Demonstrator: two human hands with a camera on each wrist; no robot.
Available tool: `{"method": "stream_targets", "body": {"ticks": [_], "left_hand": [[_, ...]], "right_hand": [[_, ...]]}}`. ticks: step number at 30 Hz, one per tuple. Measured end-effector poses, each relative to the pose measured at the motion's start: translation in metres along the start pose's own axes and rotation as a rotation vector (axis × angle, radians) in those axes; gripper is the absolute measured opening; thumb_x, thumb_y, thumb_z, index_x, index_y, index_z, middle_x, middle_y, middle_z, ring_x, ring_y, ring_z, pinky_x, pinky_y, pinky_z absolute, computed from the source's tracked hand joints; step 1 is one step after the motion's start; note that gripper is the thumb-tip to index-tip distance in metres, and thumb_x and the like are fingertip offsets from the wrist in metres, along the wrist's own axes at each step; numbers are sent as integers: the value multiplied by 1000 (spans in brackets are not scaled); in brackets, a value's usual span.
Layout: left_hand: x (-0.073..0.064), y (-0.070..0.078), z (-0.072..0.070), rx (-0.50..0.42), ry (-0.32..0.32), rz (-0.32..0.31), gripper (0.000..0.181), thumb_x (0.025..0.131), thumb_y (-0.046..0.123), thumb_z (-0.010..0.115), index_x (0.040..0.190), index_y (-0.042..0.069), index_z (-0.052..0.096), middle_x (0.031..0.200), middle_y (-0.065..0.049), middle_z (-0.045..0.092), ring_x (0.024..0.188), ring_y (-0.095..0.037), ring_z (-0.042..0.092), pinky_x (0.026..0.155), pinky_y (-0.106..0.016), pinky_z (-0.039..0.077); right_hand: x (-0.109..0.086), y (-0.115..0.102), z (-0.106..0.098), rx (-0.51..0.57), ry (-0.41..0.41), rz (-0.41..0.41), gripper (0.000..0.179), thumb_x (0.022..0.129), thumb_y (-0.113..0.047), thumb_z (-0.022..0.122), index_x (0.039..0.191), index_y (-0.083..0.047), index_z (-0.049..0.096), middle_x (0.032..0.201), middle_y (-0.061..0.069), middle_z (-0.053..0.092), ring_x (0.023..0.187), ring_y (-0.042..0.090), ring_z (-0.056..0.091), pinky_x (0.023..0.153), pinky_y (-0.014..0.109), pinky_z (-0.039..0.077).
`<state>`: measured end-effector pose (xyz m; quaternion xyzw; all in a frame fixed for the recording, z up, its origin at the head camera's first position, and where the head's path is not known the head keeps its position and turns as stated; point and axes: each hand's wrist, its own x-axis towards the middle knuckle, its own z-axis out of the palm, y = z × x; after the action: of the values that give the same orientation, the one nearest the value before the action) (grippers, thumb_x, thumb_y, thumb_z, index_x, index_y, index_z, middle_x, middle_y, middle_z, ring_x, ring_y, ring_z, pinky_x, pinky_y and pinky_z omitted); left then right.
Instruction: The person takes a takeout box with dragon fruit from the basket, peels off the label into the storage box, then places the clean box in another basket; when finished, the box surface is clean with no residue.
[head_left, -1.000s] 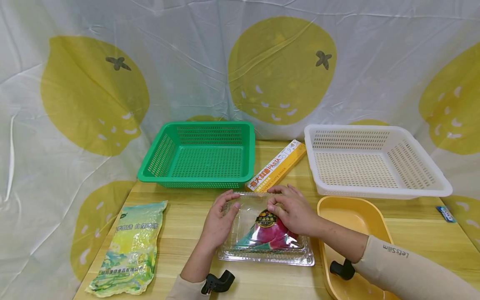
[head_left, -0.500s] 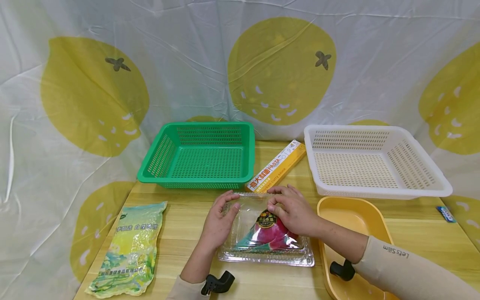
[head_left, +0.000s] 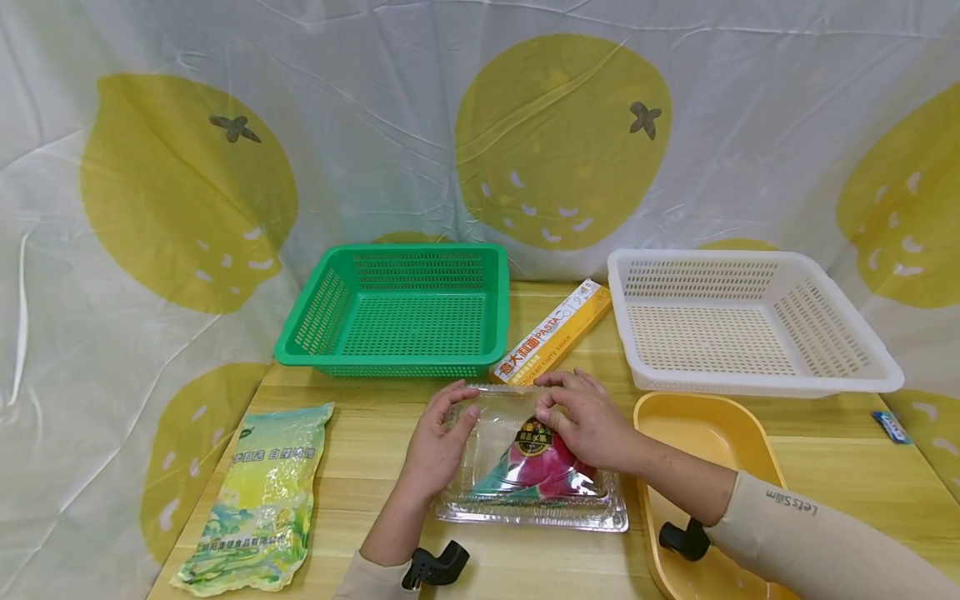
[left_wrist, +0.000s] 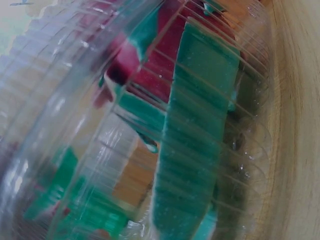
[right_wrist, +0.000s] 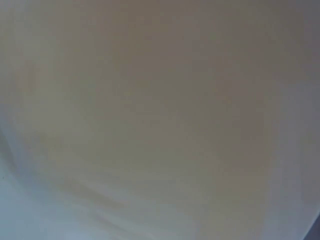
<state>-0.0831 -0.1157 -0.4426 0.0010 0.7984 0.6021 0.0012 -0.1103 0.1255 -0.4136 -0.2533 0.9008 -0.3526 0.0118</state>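
A clear plastic clamshell box [head_left: 536,518] lies closed on the wooden table, with a round black-and-gold label [head_left: 534,437] on its lid. Inside are a glossy pink-red piece [head_left: 542,468] and flat green pieces [left_wrist: 197,135], seen close through the ribbed wall in the left wrist view. My left hand [head_left: 437,446] holds the box's left back corner, fingers bent over the edge and thumb on the lid. My right hand [head_left: 588,419] grips the back right part with curled fingers, its thumb close to the label. In the right wrist view everything is a pale blur.
Behind the box, a pasta carton [head_left: 553,335] lies slanted between a green basket [head_left: 393,368] and a white basket [head_left: 757,385]. An orange-yellow tray [head_left: 723,417] sits under my right forearm. A green-yellow packet [head_left: 262,496] lies left, a small blue packet [head_left: 891,427] far right.
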Motion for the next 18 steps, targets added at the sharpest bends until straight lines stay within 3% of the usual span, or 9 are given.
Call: {"method": "stream_targets", "body": {"ticks": [18], "left_hand": [[1, -1, 0, 10, -3, -2, 28, 102, 21, 63, 128, 13, 67, 159, -9, 45, 153, -38, 31, 124, -65, 17]], "right_hand": [[-1, 1, -1, 51, 28, 12, 17, 99, -18, 65, 82, -22, 64, 136, 11, 64, 135, 38, 52, 123, 64, 17]]}}
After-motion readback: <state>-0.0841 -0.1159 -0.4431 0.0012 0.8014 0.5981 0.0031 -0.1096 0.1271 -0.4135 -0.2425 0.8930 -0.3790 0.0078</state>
